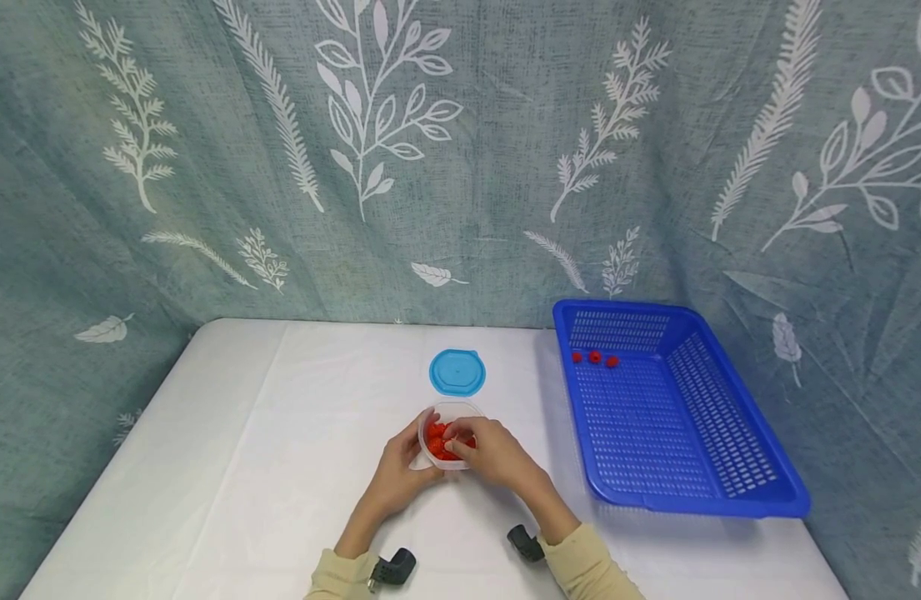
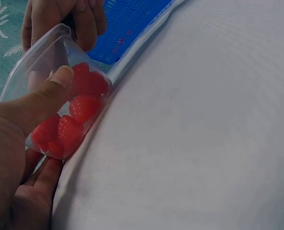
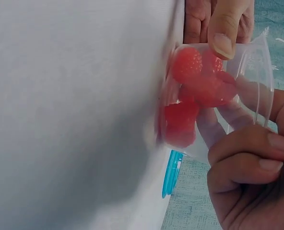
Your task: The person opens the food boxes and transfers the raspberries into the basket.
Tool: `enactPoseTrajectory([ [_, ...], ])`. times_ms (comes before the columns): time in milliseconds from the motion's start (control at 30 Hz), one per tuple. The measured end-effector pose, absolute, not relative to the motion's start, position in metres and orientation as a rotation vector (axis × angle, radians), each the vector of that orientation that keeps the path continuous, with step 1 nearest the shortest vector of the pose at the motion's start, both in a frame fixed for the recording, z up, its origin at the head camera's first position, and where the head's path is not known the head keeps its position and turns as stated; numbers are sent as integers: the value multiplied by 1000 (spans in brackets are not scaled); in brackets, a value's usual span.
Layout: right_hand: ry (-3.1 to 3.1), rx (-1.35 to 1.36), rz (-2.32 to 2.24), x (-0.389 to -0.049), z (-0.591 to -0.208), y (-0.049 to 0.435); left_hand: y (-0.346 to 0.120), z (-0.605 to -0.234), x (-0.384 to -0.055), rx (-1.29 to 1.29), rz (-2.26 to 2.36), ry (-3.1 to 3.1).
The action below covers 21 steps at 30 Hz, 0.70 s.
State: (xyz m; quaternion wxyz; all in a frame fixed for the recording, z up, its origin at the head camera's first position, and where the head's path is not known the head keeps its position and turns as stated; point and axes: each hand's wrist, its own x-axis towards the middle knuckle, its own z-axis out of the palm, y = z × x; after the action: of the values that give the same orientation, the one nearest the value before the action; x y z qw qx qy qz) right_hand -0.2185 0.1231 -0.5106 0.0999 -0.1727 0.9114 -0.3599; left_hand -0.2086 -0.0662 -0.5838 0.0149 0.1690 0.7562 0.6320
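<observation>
A clear plastic container (image 1: 460, 408) stands on the white table with several red raspberries (image 1: 436, 443) in it. My left hand (image 1: 403, 471) grips the container from its left side, the thumb (image 2: 62, 76) lying along the near wall. From the right, my right hand (image 1: 498, 454) reaches in over the rim. Through the clear wall in the right wrist view, its thumb and fingertips close around a raspberry (image 3: 211, 91) among the others. Its other fingers (image 3: 250, 143) stay curled outside the container.
A round blue lid (image 1: 457, 372) lies on the table just behind the container. At the right stands a blue perforated basket (image 1: 648, 442) with 3 raspberries (image 1: 595, 357) in its far left corner. A green leaf-patterned curtain (image 1: 490, 167) hangs behind the table.
</observation>
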Motion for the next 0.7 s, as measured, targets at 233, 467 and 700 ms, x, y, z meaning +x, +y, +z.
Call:
enactPoseTrajectory([
  [233,2631,-541,-1087,-222,-509,127,-65,-585,-209,527,1972,2354],
  [467,2619,-512,-1139,-222,-511,129,-65,-584,-209,532,1982,2334],
  [700,2699,-521,-1187,-214,-515,126,-66,-581,-207,521,1980,2347],
])
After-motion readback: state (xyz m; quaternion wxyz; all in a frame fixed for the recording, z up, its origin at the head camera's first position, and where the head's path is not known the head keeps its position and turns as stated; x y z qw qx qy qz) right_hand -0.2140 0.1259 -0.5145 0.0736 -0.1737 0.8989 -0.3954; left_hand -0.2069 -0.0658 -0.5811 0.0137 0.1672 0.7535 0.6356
